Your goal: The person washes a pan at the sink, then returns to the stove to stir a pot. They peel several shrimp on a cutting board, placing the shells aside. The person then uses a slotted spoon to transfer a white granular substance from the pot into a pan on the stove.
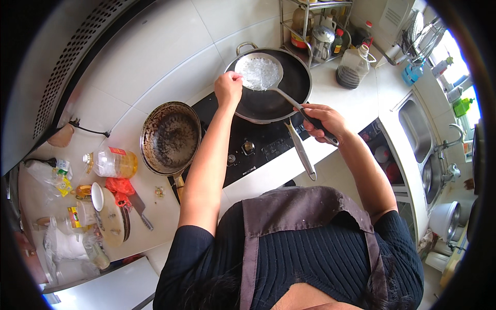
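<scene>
Over a dark frying pan point(267, 104) on the stove, a skimmer point(279, 83) is held level. Its round bowl carries a whitish, translucent mass that looks like glass noodles point(259, 73). My right hand point(324, 121) grips the skimmer's dark handle. At the left edge of the bowl is my left hand point(229, 88), its fingers curled and thumb and forefinger pinched together. Whether it pinches the rim or a strand of the contents I cannot tell. The pan's grey handle point(301, 149) points towards me, below my right hand.
A scorched wok point(170, 137) stands left of my left arm on the cooktop point(252, 149). Farther left are an oil bottle point(116, 162), a cleaver point(138, 205) and a round cutting board point(110, 217). A metal rack point(285, 23) stands behind the pan; a sink point(414, 128) lies right.
</scene>
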Demonstrator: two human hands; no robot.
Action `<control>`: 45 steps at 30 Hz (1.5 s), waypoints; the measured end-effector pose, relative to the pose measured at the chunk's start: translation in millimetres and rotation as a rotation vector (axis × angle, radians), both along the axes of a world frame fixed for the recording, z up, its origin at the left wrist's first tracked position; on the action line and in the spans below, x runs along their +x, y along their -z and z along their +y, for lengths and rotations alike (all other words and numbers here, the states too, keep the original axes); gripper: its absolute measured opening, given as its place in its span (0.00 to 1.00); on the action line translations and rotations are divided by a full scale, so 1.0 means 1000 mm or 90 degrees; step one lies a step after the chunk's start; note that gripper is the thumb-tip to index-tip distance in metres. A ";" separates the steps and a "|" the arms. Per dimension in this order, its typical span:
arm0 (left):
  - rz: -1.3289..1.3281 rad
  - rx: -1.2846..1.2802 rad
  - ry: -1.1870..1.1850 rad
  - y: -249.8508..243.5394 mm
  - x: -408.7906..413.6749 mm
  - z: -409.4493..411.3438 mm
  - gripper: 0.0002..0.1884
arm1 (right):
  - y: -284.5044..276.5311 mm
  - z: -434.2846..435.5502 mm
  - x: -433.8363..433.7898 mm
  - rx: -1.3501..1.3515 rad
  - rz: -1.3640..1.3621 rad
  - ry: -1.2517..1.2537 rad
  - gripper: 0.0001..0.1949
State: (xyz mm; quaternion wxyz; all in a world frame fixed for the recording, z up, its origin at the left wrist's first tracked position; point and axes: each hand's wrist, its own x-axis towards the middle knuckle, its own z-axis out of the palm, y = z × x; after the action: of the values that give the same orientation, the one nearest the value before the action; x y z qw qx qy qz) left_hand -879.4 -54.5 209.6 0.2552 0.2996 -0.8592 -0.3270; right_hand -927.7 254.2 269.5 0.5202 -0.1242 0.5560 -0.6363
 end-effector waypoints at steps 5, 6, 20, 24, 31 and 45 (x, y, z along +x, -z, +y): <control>-0.078 -0.285 0.182 -0.009 -0.014 -0.010 0.12 | 0.005 0.001 0.001 -0.004 -0.015 -0.001 0.19; -0.076 -0.287 0.190 -0.015 -0.016 -0.011 0.11 | 0.004 0.002 0.001 0.000 -0.014 -0.001 0.19; 0.478 -0.111 0.054 -0.136 0.029 -0.009 0.07 | -0.069 0.005 0.002 -0.117 0.066 0.062 0.19; 0.545 0.107 0.052 -0.137 0.076 -0.016 0.07 | -0.075 0.007 0.011 -0.171 0.097 0.044 0.20; 0.419 0.453 0.002 -0.063 0.159 -0.014 0.07 | 0.014 0.006 0.016 -0.019 -0.047 0.017 0.17; 0.391 0.438 -0.072 -0.043 0.339 -0.031 0.10 | -0.014 -0.019 0.043 -0.149 0.110 0.065 0.26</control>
State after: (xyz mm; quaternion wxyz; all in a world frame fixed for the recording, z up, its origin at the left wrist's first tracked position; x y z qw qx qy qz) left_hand -540.8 -85.4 252.5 0.4013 0.3027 -0.5676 -0.6521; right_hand -884.8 235.0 283.8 0.4194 -0.2099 0.5266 -0.7090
